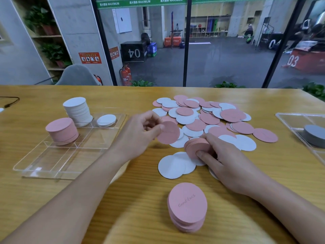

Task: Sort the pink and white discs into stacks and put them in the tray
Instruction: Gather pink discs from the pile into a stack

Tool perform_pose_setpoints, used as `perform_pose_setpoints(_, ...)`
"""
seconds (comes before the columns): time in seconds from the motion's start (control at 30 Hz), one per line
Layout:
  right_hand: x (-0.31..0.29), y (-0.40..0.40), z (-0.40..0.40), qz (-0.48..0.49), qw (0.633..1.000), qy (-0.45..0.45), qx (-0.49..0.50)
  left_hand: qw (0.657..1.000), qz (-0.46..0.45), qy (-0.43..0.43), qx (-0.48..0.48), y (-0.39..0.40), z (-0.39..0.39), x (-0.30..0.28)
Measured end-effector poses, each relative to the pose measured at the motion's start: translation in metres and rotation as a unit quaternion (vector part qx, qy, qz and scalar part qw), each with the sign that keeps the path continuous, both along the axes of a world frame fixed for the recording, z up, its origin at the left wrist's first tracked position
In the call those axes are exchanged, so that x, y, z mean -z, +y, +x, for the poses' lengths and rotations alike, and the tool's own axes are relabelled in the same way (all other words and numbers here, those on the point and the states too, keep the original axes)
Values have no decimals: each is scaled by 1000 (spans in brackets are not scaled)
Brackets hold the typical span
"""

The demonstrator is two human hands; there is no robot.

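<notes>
Two loose pink stacks sit outside the tray: nearest, a short pink stack [187, 207] by the table edge, offset layers, liable to slide if an arm brushes it. Next, right hand [226, 161] grips a tilted bundle of pink discs [197, 147] edge-on; could fan out w/ slack grip. Left hand [140, 132] pinches one pink disc [168, 132]. Beyond, mixed pile [207, 118] unsorted. Far left, clear tray [44, 169] holds pink and white stacks; tall white stack [77, 110] leans, may topple if knocked.
</notes>
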State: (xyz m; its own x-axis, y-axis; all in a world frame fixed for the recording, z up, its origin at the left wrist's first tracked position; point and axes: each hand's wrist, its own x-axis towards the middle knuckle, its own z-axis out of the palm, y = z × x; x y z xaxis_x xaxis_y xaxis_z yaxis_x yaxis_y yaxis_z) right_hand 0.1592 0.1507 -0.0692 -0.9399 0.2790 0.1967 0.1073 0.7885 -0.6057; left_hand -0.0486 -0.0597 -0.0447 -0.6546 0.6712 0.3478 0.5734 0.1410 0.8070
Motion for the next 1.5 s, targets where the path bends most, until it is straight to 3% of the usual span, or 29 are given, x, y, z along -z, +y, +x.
perform_pose_setpoints(0.43,3,-5,-1,18,1000,11,9,982,-49,-20,181,24,36,19)
perform_pose_setpoints(0.7,-4,-5,1,23,1000,16,-3,989,-42,68,121,30,38,25)
perform_pose_setpoints(0.87,-8,-1,2,-25,992,122,21,990,-4,-8,144,27,28,26)
perform_pose_setpoints(0.97,-10,-4,4,-84,989,117,27,985,-5,-39,166,22,23,25)
perform_pose_setpoints(1.07,-21,-9,15,-151,980,117,49,992,-7,-13,122,14,12,25)
perform_pose_setpoints(1.23,-45,-47,51,-282,958,41,-17,991,-74,66,89,14,-1,35)
perform_pose_setpoints(1.4,-55,-67,69,-287,958,-9,-11,990,-90,81,79,14,1,36)
perform_pose_setpoints(1.5,-52,-70,73,-207,977,-44,20,989,-99,84,70,12,1,35)
